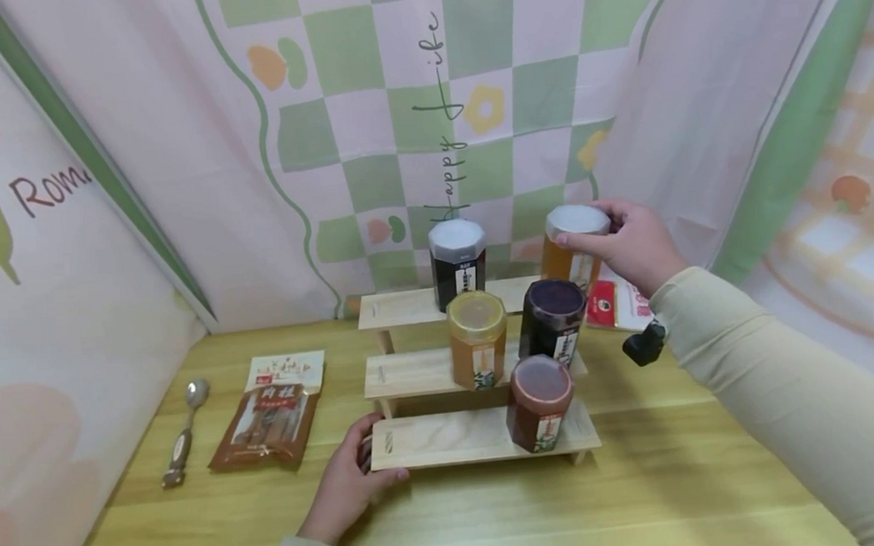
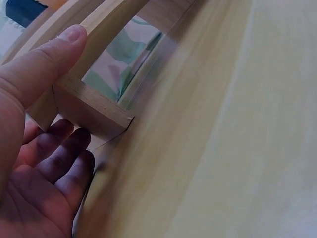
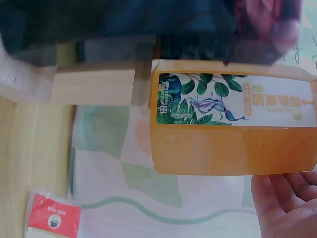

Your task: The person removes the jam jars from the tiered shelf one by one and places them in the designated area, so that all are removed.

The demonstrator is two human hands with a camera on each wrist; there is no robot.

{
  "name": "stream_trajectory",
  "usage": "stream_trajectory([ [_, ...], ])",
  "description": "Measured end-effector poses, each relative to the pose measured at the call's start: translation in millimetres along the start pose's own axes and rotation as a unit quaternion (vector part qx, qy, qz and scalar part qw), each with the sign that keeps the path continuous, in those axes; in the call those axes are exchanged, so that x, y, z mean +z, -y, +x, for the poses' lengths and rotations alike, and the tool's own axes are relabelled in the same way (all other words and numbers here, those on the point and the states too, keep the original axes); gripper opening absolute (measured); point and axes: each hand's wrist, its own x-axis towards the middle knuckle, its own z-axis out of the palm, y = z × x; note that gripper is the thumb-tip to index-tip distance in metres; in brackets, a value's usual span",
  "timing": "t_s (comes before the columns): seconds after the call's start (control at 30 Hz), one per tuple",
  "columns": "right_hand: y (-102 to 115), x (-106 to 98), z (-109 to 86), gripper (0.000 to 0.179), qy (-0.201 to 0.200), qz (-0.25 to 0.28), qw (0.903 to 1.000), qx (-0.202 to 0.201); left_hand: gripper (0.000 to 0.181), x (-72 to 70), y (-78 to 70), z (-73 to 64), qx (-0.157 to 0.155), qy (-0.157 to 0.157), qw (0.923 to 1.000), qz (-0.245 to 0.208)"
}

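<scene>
We read "Happy Life" running up the checkered backdrop [image 1: 449, 122] behind the far edge of the table [image 1: 689, 466], and "Rom", its end unclear, on the side curtain [image 1: 60, 246] past the left edge; the characters on the amber jar [image 3: 233, 148] escape us.

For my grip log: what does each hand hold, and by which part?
Right hand: orange jar, by its white lid. Left hand: wooden shelf, by its bottom step's left end.

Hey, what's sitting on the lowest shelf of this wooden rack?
On the lowest shelf, a reddish jar stands toward the right end. The jar hides the spot under its base.
</scene>
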Motion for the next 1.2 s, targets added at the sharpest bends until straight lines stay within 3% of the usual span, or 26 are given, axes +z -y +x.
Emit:
stream_trajectory([
  [0.63, -29, -28, -4.8, 0.088, -0.029, -0.033, 0.999, 0.01, 0.096, -1.6, 2.1, -1.0, -0.003, 0.001, 1.0, -0.007],
  [0.87, -43, -31, -9.7, 0.087, -0.031, -0.011, 0.9992, 0.023, 0.099, -1.4, 3.8, -0.5, -0.007, 0.0, 0.9998, -0.016],
  [1.2, -64, -37, -12.5, 0.081, -0.047, -0.046, 0.9978, 0.011, 0.095, -3.0, 4.8, 0.2, 0.005, 0.011, 0.9999, 0.012],
])
